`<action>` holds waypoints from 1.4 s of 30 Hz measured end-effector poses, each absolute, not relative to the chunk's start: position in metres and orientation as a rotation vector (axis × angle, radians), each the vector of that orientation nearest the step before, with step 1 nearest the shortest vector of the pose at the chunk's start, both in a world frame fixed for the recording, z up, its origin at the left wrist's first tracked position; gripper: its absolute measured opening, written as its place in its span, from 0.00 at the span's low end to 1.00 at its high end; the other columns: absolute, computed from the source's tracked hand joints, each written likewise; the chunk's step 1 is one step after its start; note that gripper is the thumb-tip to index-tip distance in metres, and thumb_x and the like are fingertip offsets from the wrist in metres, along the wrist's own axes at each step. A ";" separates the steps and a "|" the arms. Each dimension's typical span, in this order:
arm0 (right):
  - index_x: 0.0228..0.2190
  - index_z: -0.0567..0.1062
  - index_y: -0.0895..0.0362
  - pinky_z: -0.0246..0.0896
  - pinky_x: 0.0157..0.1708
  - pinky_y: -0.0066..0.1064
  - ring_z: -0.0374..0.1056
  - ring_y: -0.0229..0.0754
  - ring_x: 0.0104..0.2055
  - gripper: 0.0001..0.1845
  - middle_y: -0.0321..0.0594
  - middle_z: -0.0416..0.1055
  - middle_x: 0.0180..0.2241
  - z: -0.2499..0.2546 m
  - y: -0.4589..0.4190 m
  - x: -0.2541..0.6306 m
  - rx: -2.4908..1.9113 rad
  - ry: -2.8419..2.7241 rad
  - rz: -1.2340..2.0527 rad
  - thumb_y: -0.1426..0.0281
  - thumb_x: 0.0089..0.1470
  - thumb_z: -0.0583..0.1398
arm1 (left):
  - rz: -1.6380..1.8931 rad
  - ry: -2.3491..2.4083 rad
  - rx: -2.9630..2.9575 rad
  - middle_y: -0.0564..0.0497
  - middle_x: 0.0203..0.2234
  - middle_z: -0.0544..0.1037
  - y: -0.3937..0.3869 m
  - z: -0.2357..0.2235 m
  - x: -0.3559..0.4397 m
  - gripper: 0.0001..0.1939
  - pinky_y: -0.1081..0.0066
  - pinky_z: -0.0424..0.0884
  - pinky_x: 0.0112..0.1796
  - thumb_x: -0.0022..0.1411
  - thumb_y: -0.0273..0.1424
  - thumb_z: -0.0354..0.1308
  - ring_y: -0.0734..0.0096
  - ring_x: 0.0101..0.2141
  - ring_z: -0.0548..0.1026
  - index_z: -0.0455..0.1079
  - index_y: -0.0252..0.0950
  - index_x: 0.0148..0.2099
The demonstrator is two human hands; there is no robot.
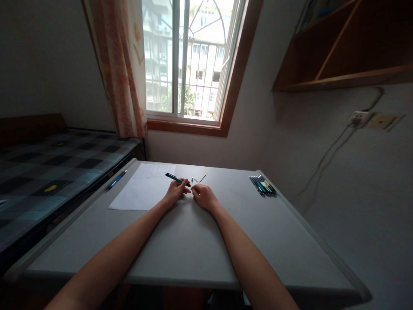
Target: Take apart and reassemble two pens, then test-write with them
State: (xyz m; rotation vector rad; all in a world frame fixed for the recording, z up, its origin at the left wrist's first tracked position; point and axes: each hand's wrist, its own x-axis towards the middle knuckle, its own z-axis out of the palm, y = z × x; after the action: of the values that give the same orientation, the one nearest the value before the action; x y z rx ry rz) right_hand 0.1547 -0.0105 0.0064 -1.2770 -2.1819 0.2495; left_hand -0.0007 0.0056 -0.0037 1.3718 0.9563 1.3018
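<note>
My left hand (176,190) is closed round a green and black pen barrel (174,177), which points up to the left. Close beside it, my right hand (204,196) has thumb and forefinger pinched together. A thin pen refill (202,178) with a dark tip slants up from behind those fingers, in line with the pinch; its lower end is hidden. Just beyond both hands, small pen parts (192,180) stand or lie on the grey table (193,241). They are too small to make out fully.
White paper (132,189) with faint writing lies left of my hands. A blue pen (116,181) rests by the table's left edge. Several dark and coloured pens (263,186) lie in a row at right. A bed (97,144) stands left; a wooden shelf (322,82) hangs above right.
</note>
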 end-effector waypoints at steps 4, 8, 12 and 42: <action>0.26 0.74 0.57 0.52 0.30 0.24 0.61 0.34 0.27 0.11 0.38 0.69 0.26 0.005 -0.009 0.155 -1.262 -2.170 0.253 0.71 0.52 0.52 | 1.242 0.994 1.541 0.50 0.20 0.74 0.006 -0.005 0.002 0.21 0.75 0.65 0.21 0.51 0.47 0.54 0.72 0.19 0.73 0.68 0.31 0.31; 0.26 0.74 0.57 0.52 0.30 0.24 0.61 0.34 0.27 0.10 0.38 0.69 0.25 0.004 -0.008 0.156 -1.253 -2.171 0.249 0.72 0.51 0.52 | 1.247 1.032 1.570 0.51 0.18 0.72 0.008 -0.007 0.001 0.23 0.75 0.65 0.20 0.54 0.48 0.50 0.74 0.18 0.72 0.69 0.30 0.31; 0.27 0.74 0.57 0.52 0.29 0.24 0.61 0.34 0.27 0.11 0.38 0.69 0.25 0.006 -0.009 0.156 -1.281 -2.175 0.262 0.70 0.52 0.52 | 1.238 1.050 1.591 0.51 0.16 0.71 0.009 -0.010 0.001 0.25 0.75 0.65 0.20 0.55 0.49 0.47 0.74 0.17 0.71 0.69 0.30 0.32; 0.26 0.73 0.56 0.49 0.26 0.23 0.62 0.34 0.25 0.20 0.37 0.70 0.23 0.003 -0.007 0.158 -1.310 -2.150 0.301 0.60 0.56 0.47 | 1.244 0.980 1.531 0.49 0.20 0.73 0.008 -0.011 0.002 0.26 0.75 0.64 0.20 0.55 0.49 0.47 0.74 0.18 0.71 0.70 0.30 0.34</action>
State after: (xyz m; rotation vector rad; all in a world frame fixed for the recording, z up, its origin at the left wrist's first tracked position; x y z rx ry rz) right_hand 0.1578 -0.0072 0.0034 -1.3103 -2.1503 0.3013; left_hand 0.0024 0.0083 -0.0107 1.5314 0.9801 1.2445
